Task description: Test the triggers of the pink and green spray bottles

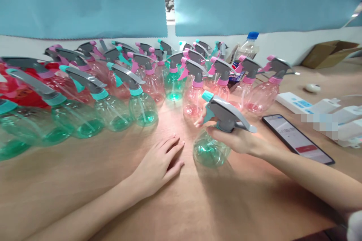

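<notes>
My right hand [232, 137] grips a green spray bottle [210, 152] round its neck, just under the grey and turquoise trigger head. The bottle is nearly upright, close above or on the table; I cannot tell which. Some of my right fingers are hidden behind it. Palm down, my left hand [160, 162] rests on the wooden table [158, 214] with fingers stretched out, holding nothing. Beyond the hands stand several more spray bottles, among them a green one [143, 109] with a turquoise collar and a pink one [193, 99] with a pink trigger.
Right of the bottles lie a phone [298, 139] and a white power strip [295, 101] with plugged-in adapters. A white earbud case [312, 88] and an open cardboard box [328, 53] are farther back. A blue-capped drink bottle [249, 47] stands behind the pink bottles. Red packaging [24, 90] lies left.
</notes>
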Demonstrator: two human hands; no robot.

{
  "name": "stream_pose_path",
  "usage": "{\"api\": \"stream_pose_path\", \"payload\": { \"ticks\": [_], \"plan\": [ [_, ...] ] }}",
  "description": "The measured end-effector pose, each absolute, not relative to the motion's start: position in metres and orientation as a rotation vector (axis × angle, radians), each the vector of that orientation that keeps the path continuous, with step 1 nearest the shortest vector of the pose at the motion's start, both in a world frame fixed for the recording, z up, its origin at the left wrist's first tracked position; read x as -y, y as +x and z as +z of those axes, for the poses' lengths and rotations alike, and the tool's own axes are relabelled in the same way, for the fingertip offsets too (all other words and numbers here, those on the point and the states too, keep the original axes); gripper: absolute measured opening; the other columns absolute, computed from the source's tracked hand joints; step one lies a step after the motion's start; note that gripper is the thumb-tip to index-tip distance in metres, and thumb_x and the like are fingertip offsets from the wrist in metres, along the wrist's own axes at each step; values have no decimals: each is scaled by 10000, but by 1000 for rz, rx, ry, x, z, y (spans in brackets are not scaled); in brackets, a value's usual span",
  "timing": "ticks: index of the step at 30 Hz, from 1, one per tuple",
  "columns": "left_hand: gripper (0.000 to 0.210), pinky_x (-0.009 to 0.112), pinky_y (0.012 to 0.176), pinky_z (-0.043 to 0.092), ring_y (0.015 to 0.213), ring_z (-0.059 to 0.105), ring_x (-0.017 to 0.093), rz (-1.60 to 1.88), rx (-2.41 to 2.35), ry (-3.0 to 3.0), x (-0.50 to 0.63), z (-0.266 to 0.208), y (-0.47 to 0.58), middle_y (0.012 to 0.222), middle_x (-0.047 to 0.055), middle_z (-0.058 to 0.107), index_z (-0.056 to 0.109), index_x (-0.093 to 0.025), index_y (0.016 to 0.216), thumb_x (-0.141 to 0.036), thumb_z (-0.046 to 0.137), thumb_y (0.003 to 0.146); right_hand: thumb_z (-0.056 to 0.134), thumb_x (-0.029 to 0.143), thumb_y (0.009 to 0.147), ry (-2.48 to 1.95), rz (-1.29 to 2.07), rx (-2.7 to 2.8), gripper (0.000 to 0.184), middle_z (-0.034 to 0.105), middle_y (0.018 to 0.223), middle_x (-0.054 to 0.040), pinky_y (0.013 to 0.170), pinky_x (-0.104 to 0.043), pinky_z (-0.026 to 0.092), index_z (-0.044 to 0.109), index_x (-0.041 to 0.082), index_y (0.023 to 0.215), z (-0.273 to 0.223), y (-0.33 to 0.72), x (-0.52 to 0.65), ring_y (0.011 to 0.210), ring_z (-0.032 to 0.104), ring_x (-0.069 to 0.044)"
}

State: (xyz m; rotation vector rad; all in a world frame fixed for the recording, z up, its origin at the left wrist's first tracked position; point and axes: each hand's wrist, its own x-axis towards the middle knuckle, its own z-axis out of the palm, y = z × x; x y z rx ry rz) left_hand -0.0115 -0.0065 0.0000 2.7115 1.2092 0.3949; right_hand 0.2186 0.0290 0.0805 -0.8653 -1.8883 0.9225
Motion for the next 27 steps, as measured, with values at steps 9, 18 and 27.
{"api": "stream_pose_path", "payload": {
  "ticks": [9, 18, 27],
  "plan": [
    [441, 487, 1066, 377, 1323, 409, 289, 376, -1208, 2721, 6, 0, -11, 1424, 134, 468, 468, -153, 1364, -351, 449, 970, 498, 51, 716, -719, 984, 1862, 391, 627, 1249, -32, 834, -324, 582, 622, 242, 1035, 64, 222, -34, 1150, 605, -195],
    [444, 484, 1076, 363, 1329, 406, 286, 388, -1213, 2713, 6, -2, -12, 1426, 127, 470, 462, -178, 1370, -367, 457, 969, 528, 67, 742, -754, 983, 1844, 390, 615, 1298, -36, 857, -352, 589, 636, 243, 1073, 60, 221, -33, 1088, 657, -211],
    [439, 487, 1068, 372, 1323, 414, 288, 388, -1209, 2706, 7, 0, -12, 1421, 126, 474, 462, -185, 1370, -360, 452, 967, 521, 74, 761, -735, 979, 1845, 525, 596, 1318, -57, 863, -357, 584, 545, 254, 1254, 61, 220, -33, 1078, 661, -209]
  ]
}}
